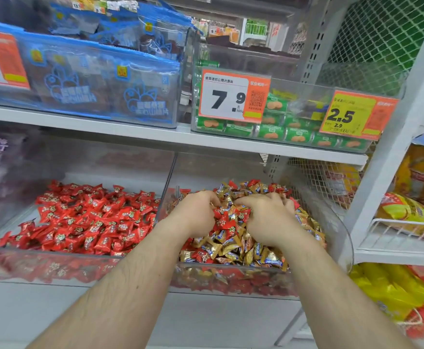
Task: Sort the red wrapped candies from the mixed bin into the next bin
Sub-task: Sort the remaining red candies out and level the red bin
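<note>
i see both hands in mixed bin (341, 238), right of shelf row. left hand (197, 214) curls fingers into pile, gathering red candies (227, 219) against palm. right hand (268, 217) lies palm down on pile, fingers bent over gold wrappers (243, 250); cannot tell if it holds any. red cluster sits between hands, touching both. next bin (55, 263) just left, sharing clear wall, full of red candies only. price tags (233, 95) above (7.9 and 2.5), green packs (297, 136) behind them.
</note>
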{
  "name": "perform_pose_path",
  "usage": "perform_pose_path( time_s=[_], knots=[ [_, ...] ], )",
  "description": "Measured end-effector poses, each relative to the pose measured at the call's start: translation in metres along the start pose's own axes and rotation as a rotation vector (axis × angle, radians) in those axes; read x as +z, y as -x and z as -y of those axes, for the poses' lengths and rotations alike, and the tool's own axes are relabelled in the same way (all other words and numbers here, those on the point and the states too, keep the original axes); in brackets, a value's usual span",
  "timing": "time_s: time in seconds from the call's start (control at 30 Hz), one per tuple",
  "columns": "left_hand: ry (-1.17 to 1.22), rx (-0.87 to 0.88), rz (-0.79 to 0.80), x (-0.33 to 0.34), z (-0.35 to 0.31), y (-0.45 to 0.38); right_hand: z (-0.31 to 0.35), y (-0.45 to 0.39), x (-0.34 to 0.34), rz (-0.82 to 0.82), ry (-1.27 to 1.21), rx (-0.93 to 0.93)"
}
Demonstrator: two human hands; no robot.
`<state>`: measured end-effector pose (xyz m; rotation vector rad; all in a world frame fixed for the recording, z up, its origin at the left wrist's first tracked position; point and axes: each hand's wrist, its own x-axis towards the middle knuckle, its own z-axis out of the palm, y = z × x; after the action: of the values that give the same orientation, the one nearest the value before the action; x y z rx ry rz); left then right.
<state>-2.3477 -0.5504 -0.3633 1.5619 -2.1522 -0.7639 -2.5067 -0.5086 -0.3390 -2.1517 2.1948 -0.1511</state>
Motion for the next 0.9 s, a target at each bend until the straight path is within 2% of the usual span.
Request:
perform_pose_path(
  time_s=[0.07, 0.13, 0.3, 0.37, 0.43, 0.5, 0.6, 0.73, 0.83, 0.9],
  knots=[
    [0.039, -0.008, -0.026, -0.002, -0.001, 0.002, 0.003, -0.004, 0.005, 0.081, 0.037, 0.005],
    [0.060, -0.015, -0.024, -0.002, -0.001, 0.003, 0.002, -0.007, 0.010, 0.075, 0.015, 0.038],
    [0.021, -0.020, -0.018, 0.009, -0.003, 0.003, -0.007, -0.001, 0.014, -0.141, -0.066, 0.088],
    [-0.014, -0.010, 0.055, 0.016, -0.005, 0.004, -0.010, 0.003, 0.014, -0.215, -0.089, 0.072],
    [-0.047, 0.003, 0.134, 0.021, -0.004, 0.006, -0.012, 0.009, 0.008, -0.265, -0.218, 0.086],
    [-0.025, 0.007, 0.123, 0.020, -0.001, 0.008, -0.016, 0.015, -0.001, -0.324, -0.462, 0.143],
    [0.077, 0.003, -0.026, 0.009, -0.002, 0.011, -0.026, 0.022, -0.015, -0.435, -0.829, 0.271],
    [0.220, -0.076, -0.170, -0.002, 0.002, 0.008, -0.040, 0.025, -0.026, -0.604, -1.084, 0.409],
    [0.055, -0.075, -0.143, 0.002, 0.005, 0.006, -0.046, 0.020, -0.027, -0.521, -1.314, 0.456],
    [-0.048, -0.062, -0.105, 0.004, 0.003, 0.003, -0.051, 0.014, -0.024, -0.471, -1.189, 0.480]
  ],
)
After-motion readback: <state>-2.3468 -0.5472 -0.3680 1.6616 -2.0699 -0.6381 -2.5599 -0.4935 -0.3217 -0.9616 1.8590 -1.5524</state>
